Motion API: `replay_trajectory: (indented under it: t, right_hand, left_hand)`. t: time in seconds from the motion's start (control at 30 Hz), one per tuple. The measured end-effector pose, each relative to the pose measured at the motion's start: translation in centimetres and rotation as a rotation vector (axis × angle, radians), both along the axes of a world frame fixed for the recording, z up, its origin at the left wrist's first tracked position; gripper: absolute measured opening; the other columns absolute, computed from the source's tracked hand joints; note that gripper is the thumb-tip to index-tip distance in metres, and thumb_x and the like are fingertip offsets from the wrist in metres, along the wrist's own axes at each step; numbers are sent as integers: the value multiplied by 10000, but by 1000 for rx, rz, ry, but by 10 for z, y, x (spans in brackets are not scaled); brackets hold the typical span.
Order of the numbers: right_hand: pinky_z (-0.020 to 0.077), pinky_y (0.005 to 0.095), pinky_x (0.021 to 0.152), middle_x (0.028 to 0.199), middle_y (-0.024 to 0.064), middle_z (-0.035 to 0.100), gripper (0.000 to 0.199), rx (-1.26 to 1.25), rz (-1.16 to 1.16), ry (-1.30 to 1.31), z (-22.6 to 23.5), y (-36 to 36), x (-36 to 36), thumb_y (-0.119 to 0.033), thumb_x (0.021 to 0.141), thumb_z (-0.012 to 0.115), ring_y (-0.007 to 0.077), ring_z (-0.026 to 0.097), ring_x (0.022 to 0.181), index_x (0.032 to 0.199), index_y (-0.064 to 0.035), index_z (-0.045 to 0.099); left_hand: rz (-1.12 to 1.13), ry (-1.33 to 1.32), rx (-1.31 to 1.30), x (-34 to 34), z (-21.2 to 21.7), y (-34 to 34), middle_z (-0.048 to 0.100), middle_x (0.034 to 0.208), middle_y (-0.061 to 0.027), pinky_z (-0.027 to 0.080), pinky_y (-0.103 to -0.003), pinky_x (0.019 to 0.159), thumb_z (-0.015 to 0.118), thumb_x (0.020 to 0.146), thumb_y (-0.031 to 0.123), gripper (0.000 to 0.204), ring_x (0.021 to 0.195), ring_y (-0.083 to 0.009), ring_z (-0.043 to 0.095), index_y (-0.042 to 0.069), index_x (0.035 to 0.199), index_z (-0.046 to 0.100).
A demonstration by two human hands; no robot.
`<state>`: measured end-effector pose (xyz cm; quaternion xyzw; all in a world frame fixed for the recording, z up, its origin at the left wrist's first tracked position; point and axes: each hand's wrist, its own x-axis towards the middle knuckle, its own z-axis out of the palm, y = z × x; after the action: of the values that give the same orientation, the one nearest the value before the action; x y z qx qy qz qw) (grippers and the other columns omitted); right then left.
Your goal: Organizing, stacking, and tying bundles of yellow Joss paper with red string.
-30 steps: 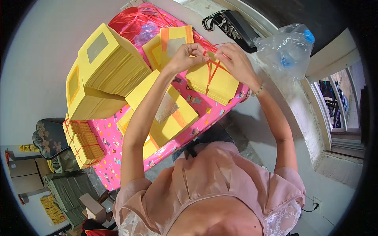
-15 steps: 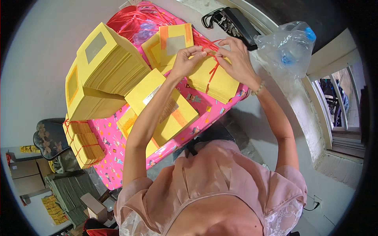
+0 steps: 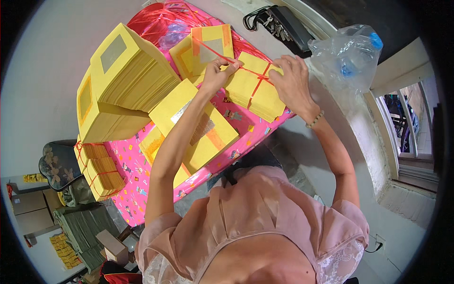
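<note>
pink blouse [image 3: 250, 208] nearest. past it, a flat yellow stack [image 3: 215, 130] lay on the pink patterned tablecloth [image 3: 135, 194], partly behind the left forearm. beyond, a yellow paper bundle [image 3: 270, 98] sat near the table's right edge, red strip [image 3: 261, 77] crossed on top. left hand [image 3: 215, 76] pinched the strip, thumb to forefinger; right hand [image 3: 293, 84] half curled beside the crossing, grip impossible to tell. farthest: tangled red strips [image 3: 158, 20], black case [image 3: 289, 31].

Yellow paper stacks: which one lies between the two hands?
The rightmost stack, with red string crossing its top: only it has the left hand and right hand on either side. The far-left bundle, also red-tied, lies apart.
</note>
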<state>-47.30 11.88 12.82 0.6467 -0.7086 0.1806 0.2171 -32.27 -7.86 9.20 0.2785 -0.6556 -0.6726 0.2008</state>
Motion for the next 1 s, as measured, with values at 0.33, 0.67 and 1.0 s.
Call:
replay_trajectory:
  t: [0.33, 0.67, 1.0]
  right_hand:
    - [336, 475, 1021, 1111, 45, 577, 105, -3, 56, 17, 1, 2, 3, -130, 833, 599, 259, 489, 1159, 923, -86, 629]
    - [358, 436, 935, 1032, 11, 590, 94, -19, 38, -8, -4, 6, 1, -153, 862, 610, 238, 527, 1093, 939, -99, 609]
    - [369, 424, 933, 985, 26, 583, 141, 13, 99, 55, 6, 5, -2, -102, 799, 607, 230, 540, 1055, 940, -103, 610]
  left_hand:
    - [-274, 324, -192, -12, 24, 3, 710, 973, -86, 509, -266, 839, 522, 1034, 170, 217, 888, -135, 656, -16, 1051, 632]
    - [-383, 236, -216, -21, 13, -1, 603, 773, -22, 500, -261, 768, 485, 1047, 138, 175, 757, -99, 594, -4, 1018, 585]
    - [-327, 184, -321, -21, 21, 4, 590, 705, -21, 487, -256, 671, 498, 1010, 65, 164, 695, -98, 575, -21, 917, 601]
